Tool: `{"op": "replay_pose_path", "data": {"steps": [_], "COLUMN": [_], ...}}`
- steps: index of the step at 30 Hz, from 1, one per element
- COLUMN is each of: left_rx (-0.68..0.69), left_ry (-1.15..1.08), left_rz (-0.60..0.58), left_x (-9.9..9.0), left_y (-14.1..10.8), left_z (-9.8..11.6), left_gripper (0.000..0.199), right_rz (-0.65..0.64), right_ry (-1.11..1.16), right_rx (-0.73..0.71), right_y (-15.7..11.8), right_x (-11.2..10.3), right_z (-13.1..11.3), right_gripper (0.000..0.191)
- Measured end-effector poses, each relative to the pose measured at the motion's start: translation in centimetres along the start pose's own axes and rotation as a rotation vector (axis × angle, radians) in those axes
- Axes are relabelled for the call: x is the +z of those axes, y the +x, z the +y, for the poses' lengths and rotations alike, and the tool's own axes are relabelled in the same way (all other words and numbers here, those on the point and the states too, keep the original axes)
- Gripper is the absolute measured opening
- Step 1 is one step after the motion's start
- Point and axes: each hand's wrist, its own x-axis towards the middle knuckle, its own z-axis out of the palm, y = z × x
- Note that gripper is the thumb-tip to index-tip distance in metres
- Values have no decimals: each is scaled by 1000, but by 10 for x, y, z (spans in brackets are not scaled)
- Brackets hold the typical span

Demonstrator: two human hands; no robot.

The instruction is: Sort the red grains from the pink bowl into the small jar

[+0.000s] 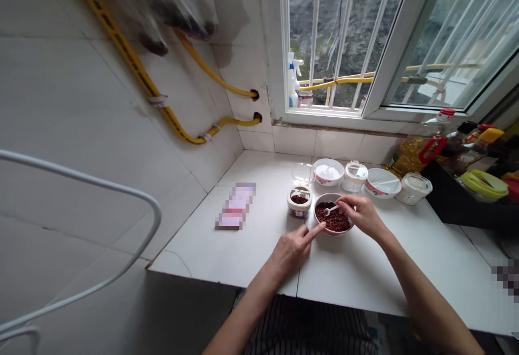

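Worktop (259,247) of white tile carries, nearer its back edge than its front, a round pink-and-white bowl (334,233) of dark red granules (338,222). The left hand (294,247), index finger extended, others curled, meets the rim; whether it grips, I cannot tell. The right hand (360,217) pinches a small white spoon (329,211), long axis crosswise, scoop toward the left edge.

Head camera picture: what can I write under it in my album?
Right hand holding a little white spoon at dark red grains in a bowl, left hand at its rim.
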Motion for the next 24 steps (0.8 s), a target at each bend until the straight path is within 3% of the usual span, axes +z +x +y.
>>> {"op": "replay_pose_path", "data": {"steps": [9, 17, 24], "left_rx": [10, 16, 39], "left_ry": [-52, -59, -71], "left_rz": [28, 31, 90], "left_x": [4, 3, 5], "left_y": [-1, -1, 0], "left_z": [-5, -5, -5], "left_gripper": [69, 67, 68], "right_rz": [124, 132, 178], "right_ry": [213, 169, 400], "right_rx": [127, 60, 154], "right_y": [-6, -10, -2], "right_x": [-6, 4, 4], "right_z": [19, 11, 14], "right_gripper": [46, 34, 44]}}
